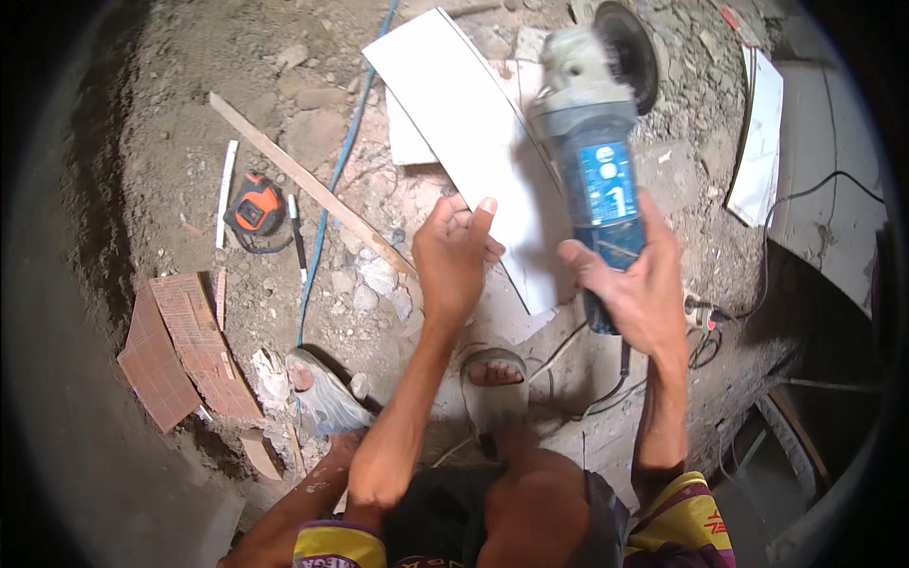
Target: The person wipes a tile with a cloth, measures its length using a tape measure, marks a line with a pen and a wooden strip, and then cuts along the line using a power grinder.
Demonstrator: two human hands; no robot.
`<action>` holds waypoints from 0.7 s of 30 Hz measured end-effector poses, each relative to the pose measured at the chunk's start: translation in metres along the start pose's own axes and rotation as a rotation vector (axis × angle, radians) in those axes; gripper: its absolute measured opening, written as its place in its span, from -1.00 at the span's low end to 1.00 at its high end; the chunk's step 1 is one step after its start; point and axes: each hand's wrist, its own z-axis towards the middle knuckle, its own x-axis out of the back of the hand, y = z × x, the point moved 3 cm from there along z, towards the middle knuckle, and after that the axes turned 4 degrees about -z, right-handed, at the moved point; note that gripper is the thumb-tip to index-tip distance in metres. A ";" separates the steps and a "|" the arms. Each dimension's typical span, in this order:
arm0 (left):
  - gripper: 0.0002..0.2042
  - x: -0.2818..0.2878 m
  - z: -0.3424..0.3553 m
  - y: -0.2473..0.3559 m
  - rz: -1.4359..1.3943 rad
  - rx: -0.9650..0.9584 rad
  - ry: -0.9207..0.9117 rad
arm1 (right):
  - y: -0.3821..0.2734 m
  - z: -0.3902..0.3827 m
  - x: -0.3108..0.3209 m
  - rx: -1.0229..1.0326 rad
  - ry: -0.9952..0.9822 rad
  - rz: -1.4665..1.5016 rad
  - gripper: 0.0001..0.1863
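Observation:
In my right hand [636, 279] is a blue and grey angle grinder [602, 175], gripped round its body and raised over the right side of a white tile [473, 123]. Its dark disc [627, 55] points away from me at the top and looks slightly blurred. My left hand [459, 248] pinches the tile's left edge, thumb on the white face and fingers curled by the rim. The long tile lies at a slant, its near corner toward my foot. Partly covered beneath it is another pale piece [409, 133].
Left of the tile lie a wooden strip [308, 180], a blue hose [343, 151], an orange tape measure [256, 205] and a marker [297, 237]. Broken brown tiles [194, 346] rest farther left. A plug connection [705, 312] and cables are at right, near a white offcut [760, 137]. Rubble covers the ground.

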 end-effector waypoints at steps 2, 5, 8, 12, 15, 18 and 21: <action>-0.73 -0.006 -0.001 -0.003 -0.097 -0.024 0.014 | -0.004 0.006 -0.014 0.054 -0.037 -0.007 -0.38; -0.73 -0.015 0.002 -0.018 -0.198 -0.019 0.015 | 0.007 0.021 -0.026 0.150 -0.059 -0.029 -0.37; -0.37 -0.010 -0.008 -0.009 -0.214 -0.287 0.058 | 0.022 0.029 -0.037 0.273 -0.121 -0.202 -0.36; 0.07 0.016 -0.004 0.022 0.794 -0.767 0.162 | 0.028 0.030 -0.038 0.339 -0.156 -0.199 -0.33; 0.15 0.034 0.015 0.032 0.967 -0.943 0.073 | 0.027 0.035 -0.038 0.333 -0.195 -0.230 -0.32; 0.18 0.037 0.022 0.038 1.101 -0.847 -0.045 | 0.026 0.039 -0.037 0.339 -0.194 -0.239 -0.31; 0.22 0.034 0.026 0.035 1.019 -0.899 -0.012 | 0.030 0.048 -0.037 0.295 -0.197 -0.279 -0.33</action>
